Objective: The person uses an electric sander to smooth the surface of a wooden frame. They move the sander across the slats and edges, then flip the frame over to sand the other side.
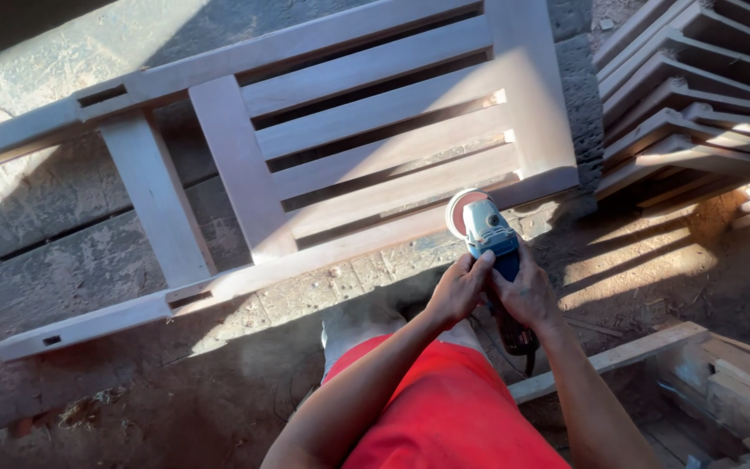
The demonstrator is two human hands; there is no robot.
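Head view, looking down past our red shorts (444,417). We hold a blue angle grinder (490,236) with both hands: our left hand (457,287) is closed around the near part of its blue body, fingertips touching the housing, while our right hand (527,295) wraps the rear handle just beside it, with the dark cable end (518,339) showing below the wrist. Both grips are closed on the tool and neither hand is free. The grinder's long axis runs from about 5 o'clock at our hands toward 11 o'clock, ending in the round sanding disc (462,213). The disc meets the near rail of the slatted wooden frame (375,139), close to the frame's right-hand corner; whether it presses on the wood or merely sits at its edge we cannot tell. The frame lies flat on the rough counter (62,226), its long axis running from 8 o'clock to 2 o'clock, so that nearly all of it stretches away at 10 to 11 o'clock from the grips, and its near rail extends far toward 8 o'clock. The left hand is the nearer to the disc and to the wood. A stack of similar wooden parts (696,95) stands at 2 o'clock, well apart from the hands, and planks (618,356) lie at 4 o'clock.
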